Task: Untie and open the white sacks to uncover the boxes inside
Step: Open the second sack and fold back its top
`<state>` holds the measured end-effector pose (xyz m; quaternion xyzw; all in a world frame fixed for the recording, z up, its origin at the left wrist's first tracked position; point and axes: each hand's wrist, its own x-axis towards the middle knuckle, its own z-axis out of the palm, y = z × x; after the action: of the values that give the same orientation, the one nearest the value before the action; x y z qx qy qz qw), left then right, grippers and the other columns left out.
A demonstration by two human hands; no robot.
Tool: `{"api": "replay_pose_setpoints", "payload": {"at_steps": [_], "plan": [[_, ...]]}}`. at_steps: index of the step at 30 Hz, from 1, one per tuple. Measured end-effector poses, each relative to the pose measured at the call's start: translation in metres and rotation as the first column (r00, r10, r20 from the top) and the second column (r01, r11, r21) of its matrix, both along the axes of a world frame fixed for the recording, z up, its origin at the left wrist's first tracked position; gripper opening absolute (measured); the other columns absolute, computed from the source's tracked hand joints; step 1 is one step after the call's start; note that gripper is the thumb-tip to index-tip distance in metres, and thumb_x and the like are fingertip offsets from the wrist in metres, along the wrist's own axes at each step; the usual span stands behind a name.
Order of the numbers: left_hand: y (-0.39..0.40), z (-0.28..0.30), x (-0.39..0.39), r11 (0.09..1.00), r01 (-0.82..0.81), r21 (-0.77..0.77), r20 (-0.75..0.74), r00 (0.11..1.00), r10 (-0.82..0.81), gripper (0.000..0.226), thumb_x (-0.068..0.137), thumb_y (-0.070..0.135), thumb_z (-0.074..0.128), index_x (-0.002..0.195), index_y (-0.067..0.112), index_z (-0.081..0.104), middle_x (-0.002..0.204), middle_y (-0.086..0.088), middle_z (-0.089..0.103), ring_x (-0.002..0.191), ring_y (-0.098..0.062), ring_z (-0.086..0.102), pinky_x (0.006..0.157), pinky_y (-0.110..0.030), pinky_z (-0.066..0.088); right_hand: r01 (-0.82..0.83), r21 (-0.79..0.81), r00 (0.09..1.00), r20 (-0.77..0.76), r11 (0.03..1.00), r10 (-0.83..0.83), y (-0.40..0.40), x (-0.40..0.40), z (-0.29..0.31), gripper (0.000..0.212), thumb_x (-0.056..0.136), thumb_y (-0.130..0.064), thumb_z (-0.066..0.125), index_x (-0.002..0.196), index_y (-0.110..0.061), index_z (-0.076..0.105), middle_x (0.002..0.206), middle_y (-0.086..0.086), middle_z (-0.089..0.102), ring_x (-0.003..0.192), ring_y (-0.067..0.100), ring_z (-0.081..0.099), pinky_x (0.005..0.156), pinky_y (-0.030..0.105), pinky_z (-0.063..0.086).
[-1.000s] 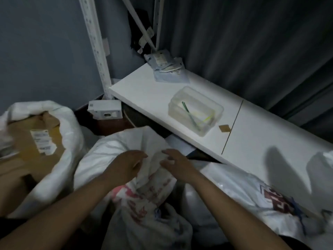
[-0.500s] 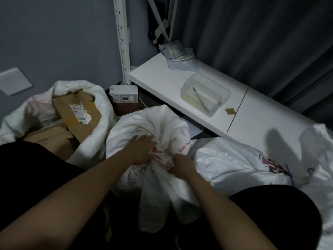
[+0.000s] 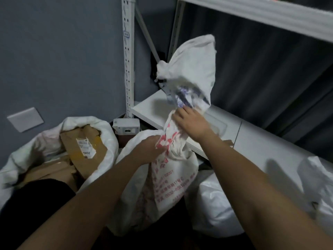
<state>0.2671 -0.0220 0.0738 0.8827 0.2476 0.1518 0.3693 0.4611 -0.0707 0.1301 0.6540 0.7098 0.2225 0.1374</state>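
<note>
Item, centre of the frame: white sack with red print (image 3: pixel 171 177), its gathered neck gripped by my right hand (image 3: pixel 193 124) higher up and my left hand (image 3: pixel 150 150) just below, the loose top flaring upward toward the upper shelf. Item, lower left: opened sack (image 3: pixel 106 136) showing a labelled cardboard box (image 3: pixel 84 150). Item, lower right: another white sack (image 3: pixel 214 204) beside the low white shelf (image 3: pixel 270 147).

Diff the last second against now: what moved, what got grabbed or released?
The gathered neck of the white woven sack with red print has been pulled upward; its loose top now stands above the white shelf board. The right hand rose with it, gripping the neck higher up; the left hand still grips lower down. The opened white sack with the brown cardboard box stayed open at the left.
</note>
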Motion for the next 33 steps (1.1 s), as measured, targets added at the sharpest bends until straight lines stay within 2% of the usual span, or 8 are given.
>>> {"api": "replay_pose_setpoints", "payload": {"at_steps": [3,7,12,18,22,26,29,33], "plan": [[0.001,-0.01,0.005,0.999,-0.037,0.034,-0.016,0.999,0.038,0.046,0.092,0.039,0.05,0.127,0.011,0.057,0.123,0.009,0.05,0.105,-0.004,0.045,0.095,-0.008,0.028,0.235,-0.298,0.833,-0.429,0.925,-0.35,-0.018,0.004,-0.034,0.078,0.088,-0.009,0.058,0.153,-0.018,0.016,0.16,0.011,0.011,0.145,0.03,0.014,0.118,0.036,0.015],[0.013,-0.042,0.022,0.99,-0.126,-0.065,-0.153,0.982,0.114,0.043,0.101,0.031,0.04,0.137,0.009,0.046,0.141,-0.004,0.046,0.129,-0.019,0.043,0.099,-0.017,0.025,0.409,0.08,0.501,-0.852,0.909,-0.15,-0.056,-0.005,-0.073,0.058,0.091,-0.008,0.053,0.146,-0.016,0.037,0.155,0.01,0.026,0.142,0.023,0.024,0.115,0.032,0.022],[0.035,-0.057,0.045,0.979,-0.201,0.045,-0.256,0.944,0.206,0.043,0.101,0.027,0.027,0.134,0.011,0.05,0.14,-0.009,0.049,0.128,-0.026,0.045,0.105,-0.032,0.03,0.757,0.014,0.13,-0.983,0.653,-0.129,-0.085,-0.003,-0.118,0.036,0.091,-0.028,0.062,0.125,-0.014,0.057,0.126,0.007,0.052,0.117,0.023,0.051,0.102,0.035,0.042],[0.072,-0.058,0.061,0.96,-0.12,0.251,-0.253,0.95,0.185,0.06,0.086,0.042,0.026,0.118,0.01,0.065,0.121,-0.012,0.061,0.113,-0.033,0.054,0.093,-0.042,0.041,0.833,-0.153,-0.094,-0.986,0.532,-0.136,-0.044,-0.013,-0.131,0.044,0.086,-0.038,0.067,0.119,-0.013,0.053,0.123,0.004,0.042,0.097,0.017,0.052,0.09,0.03,0.046],[0.078,-0.074,0.072,0.996,-0.073,0.041,-0.357,0.93,0.083,0.041,0.097,0.04,0.042,0.121,0.014,0.063,0.127,-0.009,0.06,0.115,-0.024,0.055,0.097,-0.036,0.043,0.798,-0.053,-0.016,-0.998,0.6,-0.065,-0.037,-0.023,-0.152,0.038,0.089,-0.025,0.067,0.121,-0.007,0.059,0.124,0.009,0.051,0.101,0.012,0.051,0.087,0.005,0.036],[0.066,-0.086,0.071,0.989,-0.063,-0.134,-0.338,0.941,0.014,0.063,0.082,0.059,0.043,0.119,0.013,0.065,0.122,-0.007,0.064,0.113,-0.023,0.057,0.101,-0.038,0.042,0.758,-0.028,-0.006,-0.999,0.652,-0.037,-0.037,-0.022,-0.165,0.041,0.084,-0.023,0.072,0.12,-0.004,0.063,0.123,0.01,0.056,0.111,0.018,0.053,0.101,0.026,0.042],[0.061,-0.091,0.062,0.959,-0.102,-0.264,-0.17,0.984,0.058,0.083,0.066,0.071,0.038,0.121,0.015,0.065,0.123,-0.005,0.063,0.115,-0.021,0.057,0.103,-0.043,0.041,0.814,-0.06,-0.109,-0.993,0.578,0.049,-0.038,-0.02,-0.166,0.046,0.075,-0.018,0.08,0.117,-0.009,0.063,0.119,0.003,0.052,0.1,0.009,0.057,0.092,0.017,0.047],[0.053,-0.082,0.053,0.966,-0.057,-0.254,-0.157,0.987,0.017,0.064,0.075,0.063,0.041,0.113,0.019,0.069,0.118,0.002,0.066,0.111,-0.014,0.058,0.102,-0.04,0.042,0.815,-0.084,-0.124,-0.992,0.574,0.032,-0.04,-0.024,-0.162,0.028,0.08,-0.004,0.07,0.107,-0.009,0.068,0.093,-0.003,0.069,0.088,0.013,0.064,0.068,-0.001,0.039]]}}
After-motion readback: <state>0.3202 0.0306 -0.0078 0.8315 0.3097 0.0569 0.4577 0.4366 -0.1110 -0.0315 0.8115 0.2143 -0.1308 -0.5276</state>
